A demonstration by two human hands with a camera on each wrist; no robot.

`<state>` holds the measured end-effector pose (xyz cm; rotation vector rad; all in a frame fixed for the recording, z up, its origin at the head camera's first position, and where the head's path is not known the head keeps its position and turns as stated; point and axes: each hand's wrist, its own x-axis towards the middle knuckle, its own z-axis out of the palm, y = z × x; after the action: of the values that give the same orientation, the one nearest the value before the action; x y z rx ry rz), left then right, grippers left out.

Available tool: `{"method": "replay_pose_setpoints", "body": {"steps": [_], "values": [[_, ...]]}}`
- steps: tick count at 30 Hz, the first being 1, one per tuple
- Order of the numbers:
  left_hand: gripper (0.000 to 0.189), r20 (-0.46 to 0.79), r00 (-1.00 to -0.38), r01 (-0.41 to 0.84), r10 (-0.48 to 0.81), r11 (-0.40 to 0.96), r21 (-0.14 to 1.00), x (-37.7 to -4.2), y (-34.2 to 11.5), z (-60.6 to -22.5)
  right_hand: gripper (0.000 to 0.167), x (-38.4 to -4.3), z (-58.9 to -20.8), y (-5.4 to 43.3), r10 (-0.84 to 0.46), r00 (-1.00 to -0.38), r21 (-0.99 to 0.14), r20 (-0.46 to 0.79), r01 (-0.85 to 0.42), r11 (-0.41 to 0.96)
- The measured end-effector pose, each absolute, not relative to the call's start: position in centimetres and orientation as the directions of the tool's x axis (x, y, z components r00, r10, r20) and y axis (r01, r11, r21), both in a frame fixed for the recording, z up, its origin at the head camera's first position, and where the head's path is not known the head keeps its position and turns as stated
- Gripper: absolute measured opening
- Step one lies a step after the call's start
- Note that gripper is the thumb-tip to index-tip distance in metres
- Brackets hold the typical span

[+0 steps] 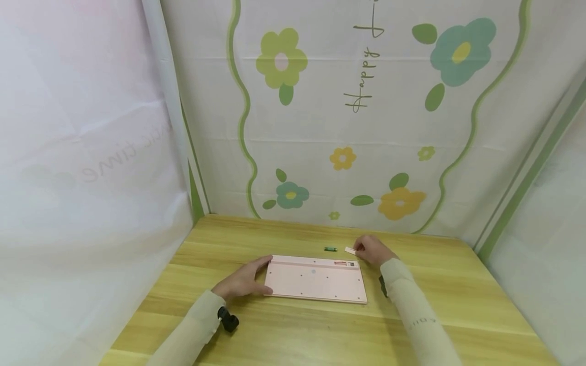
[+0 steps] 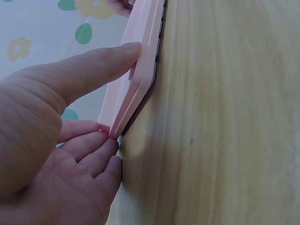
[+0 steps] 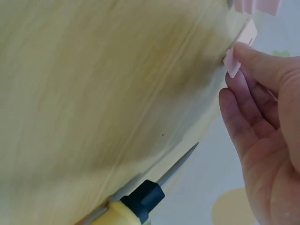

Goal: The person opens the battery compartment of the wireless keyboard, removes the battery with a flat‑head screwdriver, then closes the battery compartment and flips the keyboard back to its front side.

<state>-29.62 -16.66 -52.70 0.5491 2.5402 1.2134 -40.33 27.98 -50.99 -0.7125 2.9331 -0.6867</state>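
Note:
A pink keyboard (image 1: 316,282) lies face down on the table, dark keys showing under its edge in the left wrist view. My left hand (image 1: 244,279) holds its left end, thumb (image 2: 101,68) at the near corner and fingertips at the far one. At the back right of its underside is an uncovered battery compartment (image 1: 341,263). Just beyond the keyboard, my right hand (image 1: 372,250) pinches a small pink battery cover (image 3: 246,35) between thumb and fingers. A green battery (image 1: 330,249) rests on the wood left of the cover.
In the right wrist view, a tool with a pointed metal shaft and yellow handle (image 3: 123,214) appears low in the frame. The wooden table (image 1: 293,335) ends at a flowered cloth (image 1: 316,122) behind, with white cloth walls on both sides.

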Motion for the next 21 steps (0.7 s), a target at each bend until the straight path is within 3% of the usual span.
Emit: {"method": "replay_pose_setpoints", "body": {"steps": [5, 21], "values": [[0.101, -0.085, -0.889, 0.215, 0.449, 0.574, 0.79, -29.6, -16.5, -52.7, 0.005, -39.9, -50.6, 28.0, -0.432, -0.9, -0.45, 0.058, -0.41, 0.794], [0.102, -0.058, -0.886, 0.242, 0.459, 0.567, 0.787, -29.6, -16.7, -52.7, 0.005, -38.3, -48.0, 27.2, -0.539, -0.838, -0.474, 0.086, -0.511, 0.717]]}}
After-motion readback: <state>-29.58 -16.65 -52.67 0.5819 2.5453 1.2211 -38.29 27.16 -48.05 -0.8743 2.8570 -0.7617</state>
